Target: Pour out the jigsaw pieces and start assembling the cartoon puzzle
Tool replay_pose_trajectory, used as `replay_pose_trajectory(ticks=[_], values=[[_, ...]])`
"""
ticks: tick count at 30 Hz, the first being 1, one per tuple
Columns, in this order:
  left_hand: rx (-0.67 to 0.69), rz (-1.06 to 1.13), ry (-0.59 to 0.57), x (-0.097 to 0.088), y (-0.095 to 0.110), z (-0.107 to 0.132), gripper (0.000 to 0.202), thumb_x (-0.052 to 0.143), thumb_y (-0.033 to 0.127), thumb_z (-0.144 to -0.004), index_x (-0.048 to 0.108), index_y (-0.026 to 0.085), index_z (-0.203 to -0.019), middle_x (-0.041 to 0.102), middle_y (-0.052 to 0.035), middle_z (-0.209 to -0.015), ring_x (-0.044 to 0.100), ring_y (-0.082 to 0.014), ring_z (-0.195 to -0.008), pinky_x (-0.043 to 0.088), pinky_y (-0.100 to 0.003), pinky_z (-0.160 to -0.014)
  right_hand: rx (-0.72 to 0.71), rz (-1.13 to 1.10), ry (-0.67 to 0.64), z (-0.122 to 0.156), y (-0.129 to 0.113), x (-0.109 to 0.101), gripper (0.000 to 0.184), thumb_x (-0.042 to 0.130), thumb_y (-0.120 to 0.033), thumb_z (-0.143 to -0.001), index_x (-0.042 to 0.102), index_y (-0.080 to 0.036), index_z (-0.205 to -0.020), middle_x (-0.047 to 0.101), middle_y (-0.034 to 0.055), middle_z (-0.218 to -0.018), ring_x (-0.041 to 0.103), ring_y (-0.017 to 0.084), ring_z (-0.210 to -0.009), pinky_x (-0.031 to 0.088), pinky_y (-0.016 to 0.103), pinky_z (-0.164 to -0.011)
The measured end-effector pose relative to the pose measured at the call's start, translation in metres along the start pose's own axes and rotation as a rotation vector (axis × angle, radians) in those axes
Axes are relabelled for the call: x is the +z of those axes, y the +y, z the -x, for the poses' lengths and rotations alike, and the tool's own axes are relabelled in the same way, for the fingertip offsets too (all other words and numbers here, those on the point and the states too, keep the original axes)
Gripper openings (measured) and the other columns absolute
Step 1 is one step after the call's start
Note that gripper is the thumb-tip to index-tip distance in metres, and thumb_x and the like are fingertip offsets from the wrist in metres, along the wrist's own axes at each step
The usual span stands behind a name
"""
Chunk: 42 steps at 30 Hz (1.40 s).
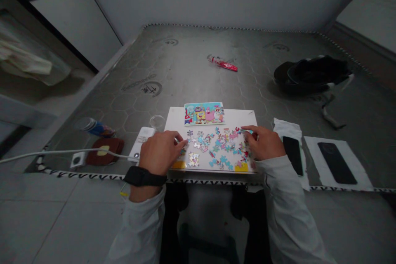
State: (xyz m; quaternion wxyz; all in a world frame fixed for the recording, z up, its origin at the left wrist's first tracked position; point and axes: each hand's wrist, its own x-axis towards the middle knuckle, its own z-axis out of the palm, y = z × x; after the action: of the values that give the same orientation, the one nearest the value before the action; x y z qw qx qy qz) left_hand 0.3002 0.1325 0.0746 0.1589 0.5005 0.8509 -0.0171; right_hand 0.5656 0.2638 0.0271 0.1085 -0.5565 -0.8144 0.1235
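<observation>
Loose jigsaw puzzle pieces [222,160] in blue, pink and yellow are scattered over a white box-like board [239,115]. A small joined cluster of pieces [194,159] lies at the near left. A colourful cartoon picture card [204,114] lies at the board's far side. My left hand [162,150], with a black watch on its wrist, is at the board's left edge, its fingers curled and thumb close to the index finger; anything between them is hidden. At the right edge, my right hand [262,142] pinches at a reddish puzzle piece [238,129].
A clear round lid [157,122], white power strip [144,136], brown pouch [105,150] and blue can [100,128] lie to the left. Two dark phones [337,163] [292,155] rest on tissues at right. A black cap [309,75] and red-handled tool [227,65] lie farther back.
</observation>
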Motion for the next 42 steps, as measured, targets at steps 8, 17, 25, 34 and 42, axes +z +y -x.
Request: replay_pose_trajectory(ticks=[8, 17, 25, 34, 42], values=[[0.007, 0.005, -0.024, -0.002, 0.002, 0.0, 0.033, 0.056, 0.052, -0.093, 0.077, 0.028, -0.098, 0.077, -0.0077, -0.097, 0.07, -0.028, -0.09, 0.047, -0.037, -0.074, 0.14, 0.008, 0.001, -0.001, 0.029, -0.007, 0.034, 0.058, -0.04, -0.084, 0.08, -0.029, -0.108, 0.068, 0.0014, -0.073, 0.059, 0.019, -0.067, 0.036, 0.031, -0.059], [-0.009, -0.006, -0.035, -0.006, 0.005, 0.003, 0.032, 0.056, 0.052, -0.092, 0.077, 0.029, -0.098, 0.077, -0.0071, -0.098, 0.07, -0.0299, -0.093, 0.045, -0.037, -0.072, 0.142, -0.006, -0.038, -0.004, 0.045, -0.013, 0.034, 0.062, -0.047, -0.08, 0.079, -0.029, -0.103, 0.067, 0.0005, -0.072, 0.059, 0.018, -0.063, 0.035, 0.03, -0.057], [0.012, -0.002, -0.108, -0.01, 0.0, 0.011, 0.019, 0.071, 0.045, -0.082, 0.076, 0.032, -0.095, 0.077, 0.0019, -0.095, 0.069, -0.0251, -0.09, 0.039, -0.034, -0.066, 0.085, -0.014, -0.067, 0.005, 0.009, -0.023, 0.02, 0.067, -0.041, -0.082, 0.078, -0.027, -0.091, 0.065, -0.0002, -0.068, 0.057, 0.017, -0.063, 0.031, 0.029, -0.056], [0.147, 0.02, -0.181, 0.001, 0.004, 0.007, 0.017, 0.077, 0.037, -0.076, 0.075, 0.03, -0.091, 0.077, 0.004, -0.091, 0.069, -0.0213, -0.089, 0.04, -0.031, -0.066, -0.386, -0.104, -0.296, 0.021, -0.057, 0.003, 0.018, 0.079, -0.03, -0.081, 0.071, -0.025, -0.096, 0.069, -0.001, -0.081, 0.06, 0.016, -0.074, 0.036, 0.03, -0.069], [0.17, 0.031, -0.186, 0.004, 0.006, 0.008, 0.026, 0.081, 0.034, -0.072, 0.073, 0.031, -0.097, 0.077, 0.0041, -0.092, 0.069, -0.0228, -0.09, 0.043, -0.031, -0.069, -0.444, 0.0, -0.437, 0.018, -0.048, -0.002, 0.031, 0.086, -0.03, -0.073, 0.071, -0.027, -0.1, 0.07, -0.0009, -0.088, 0.064, 0.019, -0.082, 0.038, 0.03, -0.069]])
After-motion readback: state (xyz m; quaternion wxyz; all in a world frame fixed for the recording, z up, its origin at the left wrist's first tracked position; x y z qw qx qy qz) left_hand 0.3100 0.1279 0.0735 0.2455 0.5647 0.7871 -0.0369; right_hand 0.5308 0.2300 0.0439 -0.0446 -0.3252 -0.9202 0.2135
